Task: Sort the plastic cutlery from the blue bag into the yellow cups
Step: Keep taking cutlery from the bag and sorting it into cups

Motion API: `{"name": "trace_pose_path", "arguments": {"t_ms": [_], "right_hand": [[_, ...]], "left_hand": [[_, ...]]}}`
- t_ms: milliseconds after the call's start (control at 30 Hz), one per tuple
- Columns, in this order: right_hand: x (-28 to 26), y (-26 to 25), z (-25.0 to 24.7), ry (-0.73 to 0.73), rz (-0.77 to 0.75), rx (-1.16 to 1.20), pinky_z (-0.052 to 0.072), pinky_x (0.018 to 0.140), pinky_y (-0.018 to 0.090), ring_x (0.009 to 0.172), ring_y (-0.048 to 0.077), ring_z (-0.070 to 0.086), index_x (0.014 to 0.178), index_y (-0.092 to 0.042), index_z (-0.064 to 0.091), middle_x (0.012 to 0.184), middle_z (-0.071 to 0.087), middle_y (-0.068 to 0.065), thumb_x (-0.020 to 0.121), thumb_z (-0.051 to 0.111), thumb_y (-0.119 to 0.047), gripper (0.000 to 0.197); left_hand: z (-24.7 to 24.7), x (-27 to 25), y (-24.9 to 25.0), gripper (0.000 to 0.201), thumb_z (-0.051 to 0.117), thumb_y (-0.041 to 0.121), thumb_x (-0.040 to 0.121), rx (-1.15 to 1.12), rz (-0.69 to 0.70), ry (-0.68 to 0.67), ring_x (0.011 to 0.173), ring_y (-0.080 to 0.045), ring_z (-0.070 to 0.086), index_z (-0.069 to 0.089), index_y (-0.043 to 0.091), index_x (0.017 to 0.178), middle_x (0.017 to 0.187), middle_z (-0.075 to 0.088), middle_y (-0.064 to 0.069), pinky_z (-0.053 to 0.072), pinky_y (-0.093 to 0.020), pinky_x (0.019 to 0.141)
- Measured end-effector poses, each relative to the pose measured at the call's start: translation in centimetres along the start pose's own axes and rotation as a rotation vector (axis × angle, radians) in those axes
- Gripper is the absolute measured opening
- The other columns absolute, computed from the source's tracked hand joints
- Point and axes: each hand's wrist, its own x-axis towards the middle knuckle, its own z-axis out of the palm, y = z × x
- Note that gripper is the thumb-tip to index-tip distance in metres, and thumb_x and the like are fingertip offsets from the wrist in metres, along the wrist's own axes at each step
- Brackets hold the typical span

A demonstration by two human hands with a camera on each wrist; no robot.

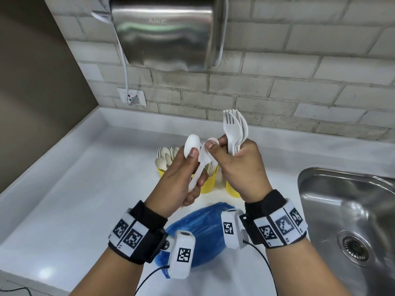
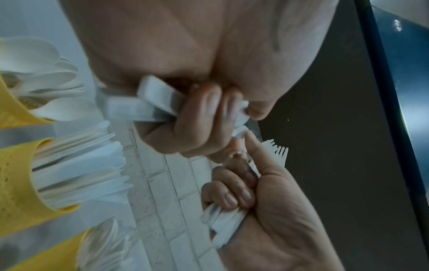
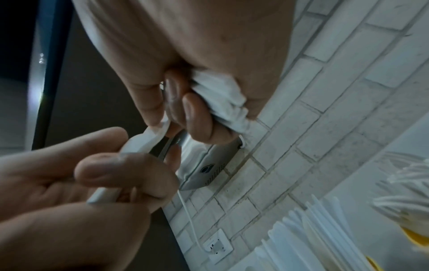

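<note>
My left hand (image 1: 195, 167) grips white plastic spoons (image 1: 191, 144) by their handles, held up above the counter. My right hand (image 1: 222, 150) clasps a bundle of several white forks (image 1: 235, 127), tines up, while its thumb and forefinger pinch the bowl of another spoon (image 1: 212, 142) beside the left thumb. The left wrist view shows the spoon handles (image 2: 148, 102) in my curled fingers. The fork handles (image 3: 223, 99) fill my right fist. Three yellow cups stand behind my hands: one with spoons (image 1: 161, 173), one with knives (image 1: 208, 182), one partly hidden (image 1: 232, 190). The blue bag (image 1: 198, 229) lies crumpled below my wrists.
A steel sink (image 1: 352, 221) is sunk into the white counter (image 1: 74, 199) at the right. A metal hand dryer (image 1: 166, 33) hangs on the brick wall, its cord running to a socket (image 1: 132, 97). A brown wall bounds the left.
</note>
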Motion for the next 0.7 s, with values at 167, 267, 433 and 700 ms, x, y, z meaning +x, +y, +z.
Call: {"name": "trace_pose_path", "arguments": {"t_ms": [167,267,433,700], "right_hand": [[0.1,0.2,0.9,0.089,-0.07,-0.233,0.047,0.057,0.027,0.055,0.012,0.057,0.066,-0.018,0.06,0.056,0.061,-0.005,0.09,0.07,-0.021,0.026],[-0.3,0.0,1.5,0.076,-0.063,-0.225,0.044,0.058,0.027,0.056,0.013,0.052,0.065,-0.021,0.054,0.057,0.057,-0.005,0.094,0.064,-0.019,0.031],[-1.0,-0.1,2.1,-0.004,-0.046,-0.169,0.044,0.059,0.031,0.057,0.013,0.053,0.07,-0.021,0.054,0.056,0.054,-0.008,0.093,0.056,-0.045,0.033],[0.4,0.3,1.0,-0.02,-0.132,-0.355,0.053,0.071,0.036,0.074,0.019,0.066,0.089,-0.014,0.07,0.075,0.072,-0.001,0.096,0.063,-0.021,0.012]], "left_hand": [[0.2,0.3,-0.8,0.021,0.033,0.041,0.108,0.534,0.264,0.107,0.055,-0.014,0.048,0.046,0.025,0.108,0.065,0.053,0.004,0.042,-0.032,0.055],[0.3,0.3,-1.1,0.024,0.031,0.043,0.106,0.595,0.275,0.15,0.068,-0.019,0.057,0.044,0.024,0.11,0.074,0.058,0.0,0.048,-0.043,0.068],[0.4,0.2,-0.5,0.027,0.023,0.044,0.096,0.771,0.253,0.17,0.065,-0.011,0.054,0.039,0.027,0.11,0.075,0.057,0.008,0.045,-0.038,0.063],[-1.6,1.3,0.0,0.018,0.05,0.021,0.101,0.615,0.292,0.084,0.081,-0.019,0.061,0.06,0.022,0.117,0.088,0.065,0.0,0.053,-0.046,0.078]]}}
